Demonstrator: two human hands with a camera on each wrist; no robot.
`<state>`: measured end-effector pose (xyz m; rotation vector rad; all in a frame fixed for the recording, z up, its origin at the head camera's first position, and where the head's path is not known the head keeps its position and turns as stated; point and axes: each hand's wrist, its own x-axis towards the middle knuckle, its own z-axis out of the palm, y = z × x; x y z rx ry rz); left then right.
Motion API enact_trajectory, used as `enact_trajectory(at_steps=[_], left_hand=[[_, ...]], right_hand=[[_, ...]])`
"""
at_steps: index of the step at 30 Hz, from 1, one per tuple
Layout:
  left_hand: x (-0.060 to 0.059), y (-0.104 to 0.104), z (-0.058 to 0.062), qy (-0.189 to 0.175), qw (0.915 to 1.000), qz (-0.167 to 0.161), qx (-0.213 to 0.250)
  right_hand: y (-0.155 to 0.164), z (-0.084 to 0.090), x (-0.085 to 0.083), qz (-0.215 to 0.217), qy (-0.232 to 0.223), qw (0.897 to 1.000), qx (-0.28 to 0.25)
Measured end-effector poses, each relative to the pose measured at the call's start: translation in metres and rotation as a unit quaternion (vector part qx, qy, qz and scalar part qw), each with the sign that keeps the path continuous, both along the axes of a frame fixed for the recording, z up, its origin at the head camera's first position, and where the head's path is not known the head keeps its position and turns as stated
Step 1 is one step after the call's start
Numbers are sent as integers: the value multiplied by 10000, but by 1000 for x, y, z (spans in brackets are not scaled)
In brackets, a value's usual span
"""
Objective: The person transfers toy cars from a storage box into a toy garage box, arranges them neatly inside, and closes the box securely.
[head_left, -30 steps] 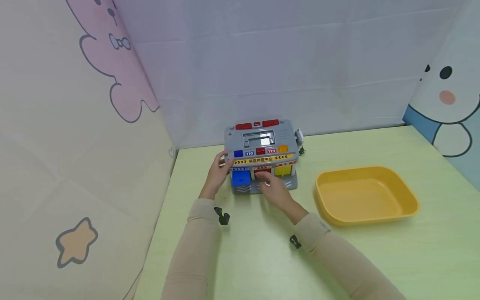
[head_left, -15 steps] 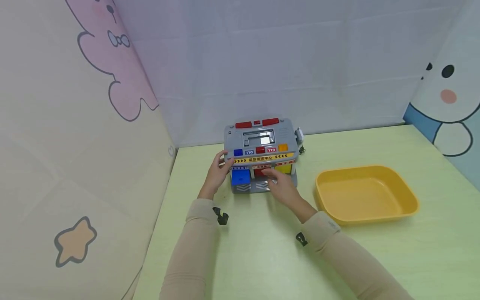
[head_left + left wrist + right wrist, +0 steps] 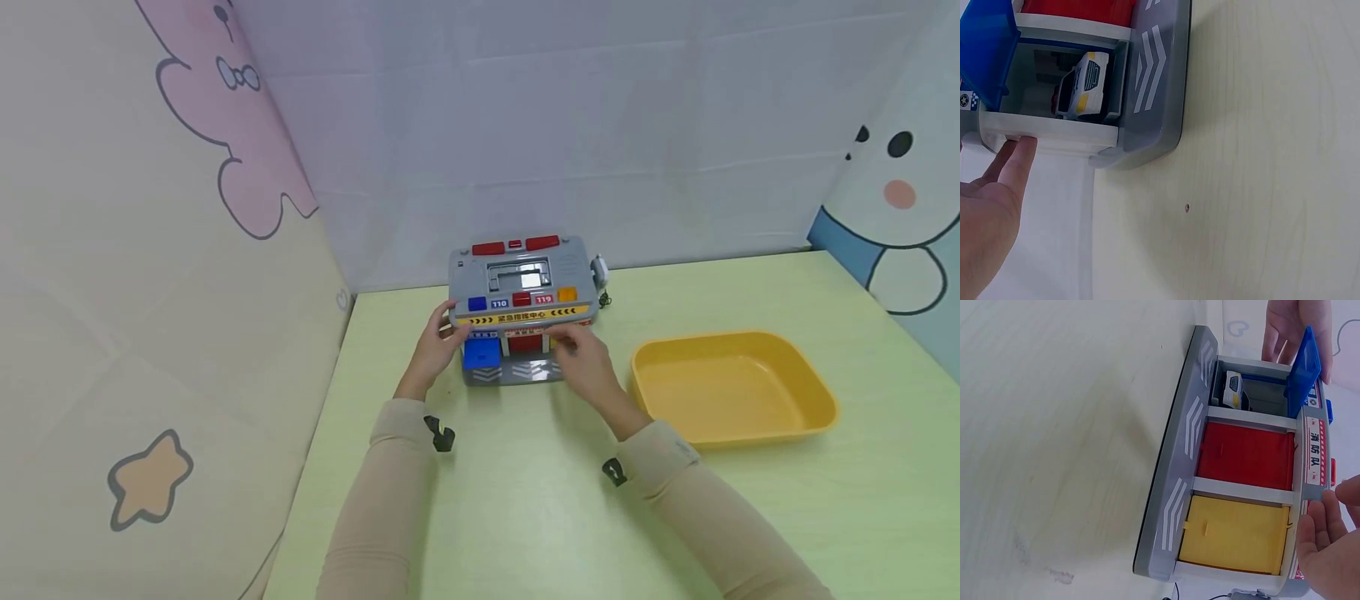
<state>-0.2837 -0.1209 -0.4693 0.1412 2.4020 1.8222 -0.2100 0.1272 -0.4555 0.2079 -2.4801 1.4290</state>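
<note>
the grey toy garage [image 3: 525, 308] stands at the back of the green table [image 3: 525, 500], against the wall. its blue door [image 3: 1304, 372] is swung up, showing a white toy car [image 3: 1082, 84] inside; the red door [image 3: 1244, 456] and yellow door [image 3: 1235, 534] beside it are down. the left hand [image 3: 438, 346] rests straight fingers on the garage's left side. the right hand [image 3: 588, 358] touches its front right edge, fingers loosely bent, pinching nothing. a yellow tray [image 3: 731, 387] lies right of the garage.

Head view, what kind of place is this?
Probably a child's play corner: a toy garage and a yellow tray sit on a pale green table, with cartoon wall panels around it.
</note>
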Motion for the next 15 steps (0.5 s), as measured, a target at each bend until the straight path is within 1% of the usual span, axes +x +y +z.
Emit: enact_trajectory(at_steps=[2, 5, 8, 11, 15], left_hand=[[0, 0, -1, -63, 10000, -11, -28], [0, 0, -2, -108, 9999, -29, -58], [1, -1, -3, -71, 9999, -46, -71], [1, -2, -4, -141, 9998, -127, -55], [2, -3, -3, -152, 9995, -266, 18]], right_hand=[[2, 0, -1, -56, 157, 9999, -21], [4, 1, -1, -150, 250, 9996, -25], [6, 3, -2, -281, 215, 9994, -67], [8, 7, -3, -467, 113, 9988, -93], [11, 10, -7, -805, -30, 9966, -184]])
